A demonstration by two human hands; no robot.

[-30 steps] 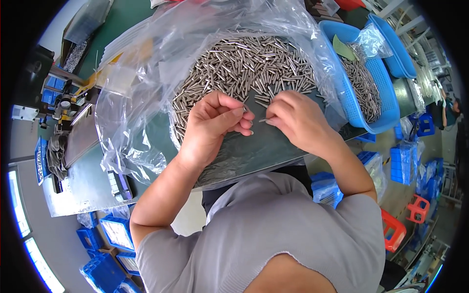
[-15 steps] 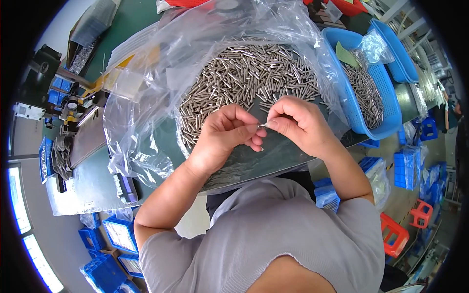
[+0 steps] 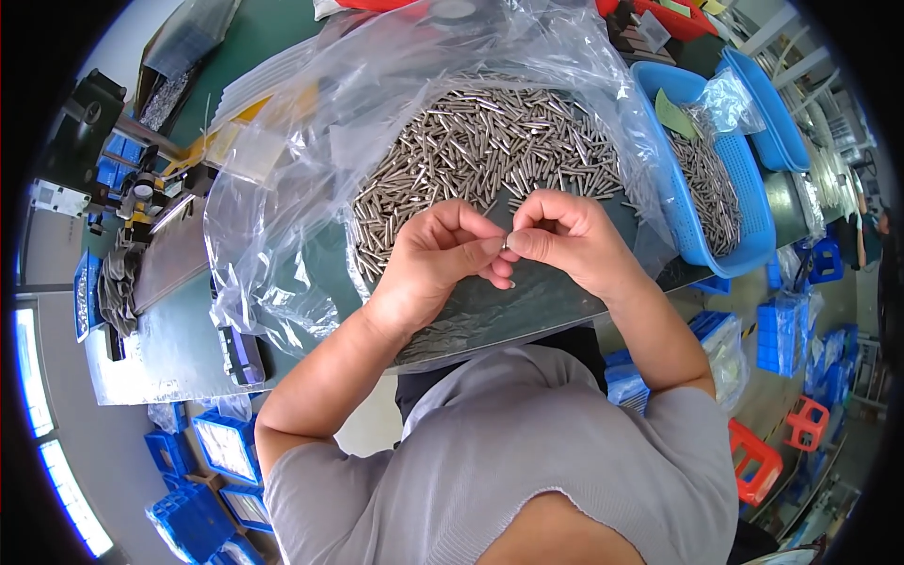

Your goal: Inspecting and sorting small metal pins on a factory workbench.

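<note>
While the left hand and right hand meet above the bench, fingers curled, each thumb and forefinger pinch closed on a pin between them. Fingertips hide most of it. Beyond lies one pile, too overlapped to count; rightward stand two blue baskets.

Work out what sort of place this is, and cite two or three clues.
Probably a factory workshop or parts area: a heap of small metal pins lies on a green workbench, a blue perforated basket holds similar ones, and blue crates stand nearby.
</note>
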